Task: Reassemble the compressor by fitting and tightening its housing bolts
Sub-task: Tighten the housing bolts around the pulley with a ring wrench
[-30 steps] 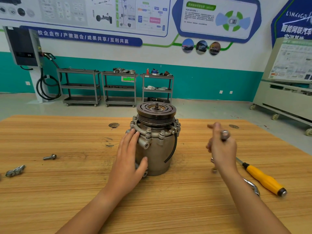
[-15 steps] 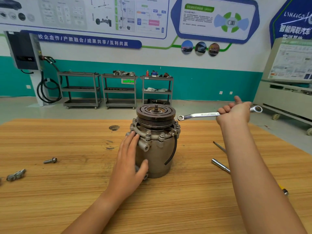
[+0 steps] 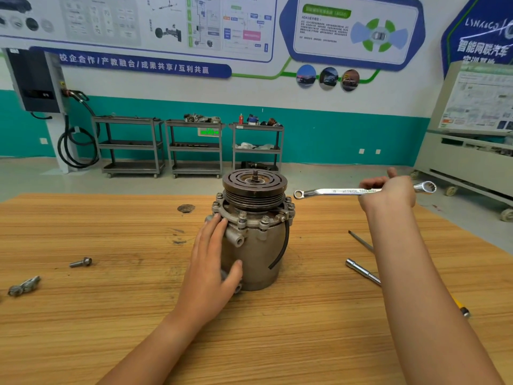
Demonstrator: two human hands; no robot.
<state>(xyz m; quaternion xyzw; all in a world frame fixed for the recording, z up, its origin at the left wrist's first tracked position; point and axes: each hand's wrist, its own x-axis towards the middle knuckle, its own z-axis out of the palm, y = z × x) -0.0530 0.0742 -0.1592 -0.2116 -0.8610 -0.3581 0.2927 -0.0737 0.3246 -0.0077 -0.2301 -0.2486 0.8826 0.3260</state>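
Observation:
A grey metal compressor [image 3: 258, 245] stands upright in the middle of the wooden table [image 3: 111, 315], pulley on top. Several bolts [image 3: 265, 219] sit around its flange. My left hand [image 3: 211, 268] lies against the compressor's left side with straight fingers and the thumb on the front of the body. My right hand [image 3: 388, 194] grips a silver ring wrench [image 3: 333, 191] held level in the air, to the right of the pulley. The wrench's small ring end points at the compressor and does not touch it.
A loose bolt [image 3: 81, 262] and a small metal bracket [image 3: 23, 285] lie at the table's left. On the right lie a socket extension bar [image 3: 361, 270], a thin screwdriver shaft [image 3: 361, 240] and a yellow handle end [image 3: 462, 308], partly behind my right arm. Shelving carts [image 3: 194, 145] stand far behind.
My right hand rose from the table with the wrench and now holds it level beside the pulley. In the last half second it barely moved. My left hand stayed on the compressor.

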